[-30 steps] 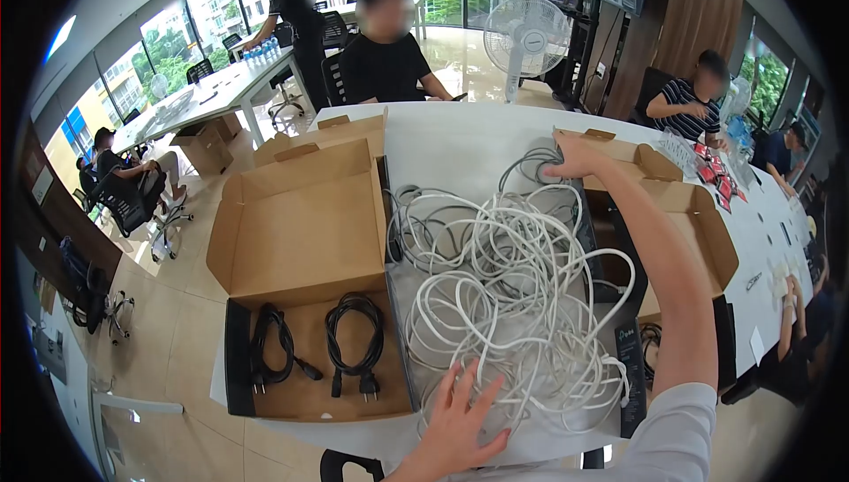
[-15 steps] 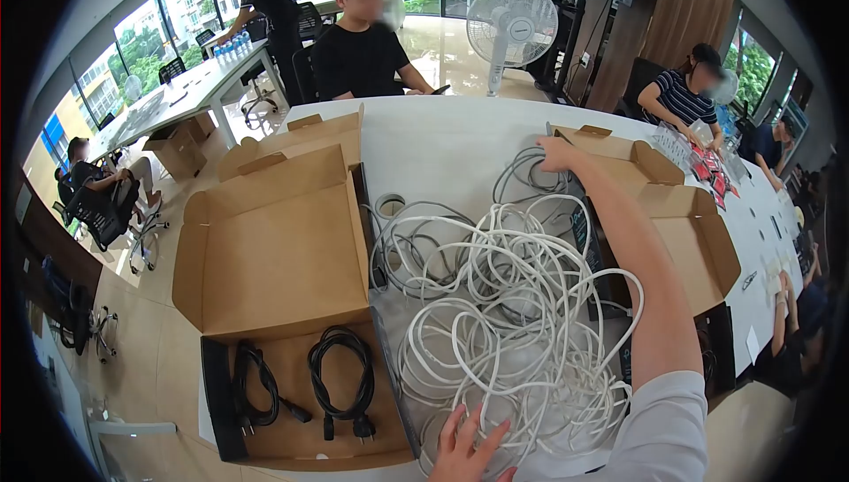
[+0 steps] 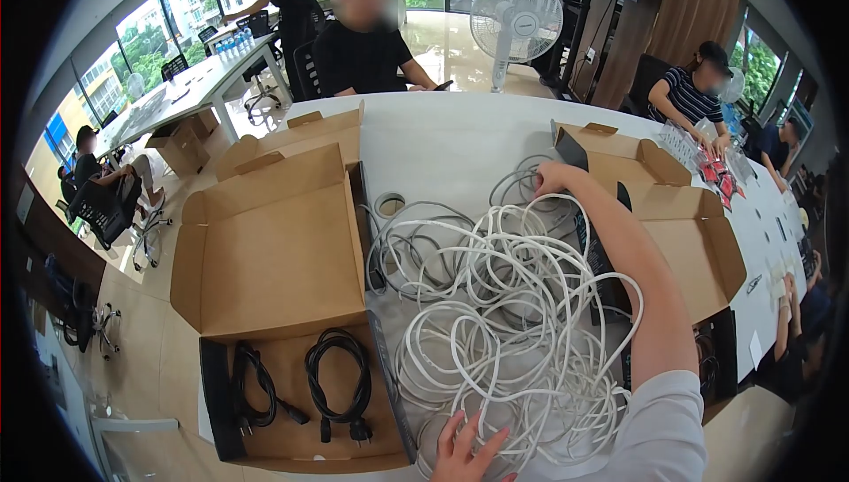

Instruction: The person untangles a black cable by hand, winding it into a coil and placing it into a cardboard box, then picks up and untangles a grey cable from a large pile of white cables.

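White cable [image 3: 522, 323], one big loose tangle, fills the middle of a white table [image 3: 442, 141], half burying grey cable [image 3: 416, 248] beneath. The left hand [image 3: 466, 454] is cut off by the bottom edge, fingers spread flat on the white loops. The right arm stretches far across. The right hand [image 3: 550, 179] rests on the grey cable's far end beside an open cardboard box [image 3: 659, 203], its fingers too small to tell whether they grip. Black power cords [image 3: 336, 385] lie in a second cardboard box [image 3: 274, 243] at left.

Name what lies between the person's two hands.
Head view: a tangled heap of white cable fills the stretch from the left hand to the right hand.
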`<state>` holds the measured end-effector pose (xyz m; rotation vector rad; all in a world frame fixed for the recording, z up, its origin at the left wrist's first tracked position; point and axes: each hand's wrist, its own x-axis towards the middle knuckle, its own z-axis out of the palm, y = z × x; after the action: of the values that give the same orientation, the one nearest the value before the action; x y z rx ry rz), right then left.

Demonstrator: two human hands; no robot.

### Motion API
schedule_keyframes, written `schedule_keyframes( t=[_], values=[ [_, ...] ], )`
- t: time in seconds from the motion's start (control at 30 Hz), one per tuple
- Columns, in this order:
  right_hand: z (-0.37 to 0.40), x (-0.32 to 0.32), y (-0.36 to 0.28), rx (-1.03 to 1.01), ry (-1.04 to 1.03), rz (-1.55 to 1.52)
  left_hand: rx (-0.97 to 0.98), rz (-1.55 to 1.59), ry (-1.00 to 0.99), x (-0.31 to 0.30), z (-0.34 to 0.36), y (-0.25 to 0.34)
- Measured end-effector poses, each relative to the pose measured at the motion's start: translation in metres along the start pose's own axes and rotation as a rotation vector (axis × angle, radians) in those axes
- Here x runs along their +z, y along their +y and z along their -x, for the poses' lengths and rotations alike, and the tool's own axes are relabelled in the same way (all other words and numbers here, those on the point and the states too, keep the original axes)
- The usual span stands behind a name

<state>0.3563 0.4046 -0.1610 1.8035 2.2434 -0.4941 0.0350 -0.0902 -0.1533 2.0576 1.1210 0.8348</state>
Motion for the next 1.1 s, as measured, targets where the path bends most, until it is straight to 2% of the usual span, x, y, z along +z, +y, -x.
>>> schedule_keyframes(
  t=[0.03,0.13,0.23,0.33,0.43,0.53,0.7,0.8,0.87,1.0,1.1],
  values=[
    [0.001,0.000,0.000,-0.020,-0.025,-0.028,0.000,0.003,-0.002,0.001,0.000,-0.001],
    [0.007,-0.002,-0.009,-0.095,0.081,0.068,-0.004,-0.006,-0.001,0.002,0.001,-0.001],
    [0.010,-0.020,-0.023,-0.123,0.266,0.046,-0.026,-0.038,0.009,0.000,0.001,0.005],
    [0.034,-0.047,-0.043,-0.030,0.033,-0.453,-0.033,-0.057,0.012,0.001,0.003,0.006],
    [0.068,-0.074,-0.062,-0.031,0.012,-0.282,-0.022,-0.066,0.034,0.003,0.004,0.007],
    [0.092,-0.102,-0.066,-0.083,0.159,-0.135,-0.011,-0.092,0.043,-0.001,0.003,0.011],
    [0.156,-0.153,-0.083,-0.165,0.551,-0.313,0.009,-0.084,0.052,-0.003,0.005,0.012],
    [0.189,-0.181,-0.098,-0.197,0.789,-0.422,0.020,-0.186,0.056,-0.004,0.007,0.018],
    [0.201,-0.202,-0.102,-0.221,0.937,-0.434,-0.036,-0.161,0.045,0.012,0.020,0.008],
    [0.260,-0.236,-0.134,-0.215,0.982,-0.839,-0.002,-0.220,0.105,0.027,0.026,-0.009],
    [0.285,-0.246,-0.148,-0.289,1.025,-1.041,0.013,-0.246,0.133,0.025,0.024,-0.006]
  ],
)
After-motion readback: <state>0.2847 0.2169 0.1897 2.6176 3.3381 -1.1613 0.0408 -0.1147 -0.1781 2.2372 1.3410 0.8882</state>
